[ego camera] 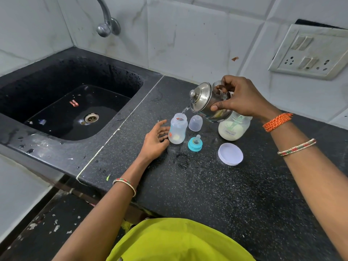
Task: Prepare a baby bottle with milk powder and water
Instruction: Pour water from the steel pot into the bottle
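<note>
A clear baby bottle [178, 129] stands open on the black counter, with pale powder at its bottom. My right hand [239, 97] grips a lidded steel kettle [202, 99], tilted left, and a thin stream of water falls from its spout into the bottle's mouth. My left hand [155, 139] rests on the counter with fingers spread, touching the bottle's left side. The bottle's clear cap [195, 123] and its teal ring with teat [195, 144] sit just right of the bottle. An open formula jar [233, 129] stands under the kettle; its white lid [230, 153] lies in front.
A wet black sink [75, 110] with a drain lies to the left, under a steel tap [107, 25]. The tiled wall behind holds a switch and socket panel [308, 53] at the right. Water drops and a wet ring [181, 160] mark the counter.
</note>
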`<state>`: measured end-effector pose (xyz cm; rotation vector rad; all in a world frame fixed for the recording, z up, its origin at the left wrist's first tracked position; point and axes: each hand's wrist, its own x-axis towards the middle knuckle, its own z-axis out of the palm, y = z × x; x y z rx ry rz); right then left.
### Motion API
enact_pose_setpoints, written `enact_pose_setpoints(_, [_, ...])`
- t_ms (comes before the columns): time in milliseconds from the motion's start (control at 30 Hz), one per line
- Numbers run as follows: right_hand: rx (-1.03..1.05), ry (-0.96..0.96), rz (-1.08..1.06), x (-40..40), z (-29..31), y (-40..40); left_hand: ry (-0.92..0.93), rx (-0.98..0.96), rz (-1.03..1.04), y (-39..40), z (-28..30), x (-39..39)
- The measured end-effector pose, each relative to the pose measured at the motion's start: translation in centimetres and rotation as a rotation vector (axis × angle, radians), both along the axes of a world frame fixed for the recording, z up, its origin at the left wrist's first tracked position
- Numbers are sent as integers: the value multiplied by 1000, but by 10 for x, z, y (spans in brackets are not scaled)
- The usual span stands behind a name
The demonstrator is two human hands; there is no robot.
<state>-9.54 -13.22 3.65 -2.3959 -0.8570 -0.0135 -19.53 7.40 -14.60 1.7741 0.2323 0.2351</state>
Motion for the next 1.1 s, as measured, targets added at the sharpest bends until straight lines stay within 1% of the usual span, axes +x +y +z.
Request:
enact_pose_setpoints(600, [39, -8, -5, -1, 4, -5, 7, -10, 5, 0, 0, 0])
enact_pose_setpoints(1100, [50, -59, 20, 4, 7, -4, -3, -10, 11, 1, -2, 2])
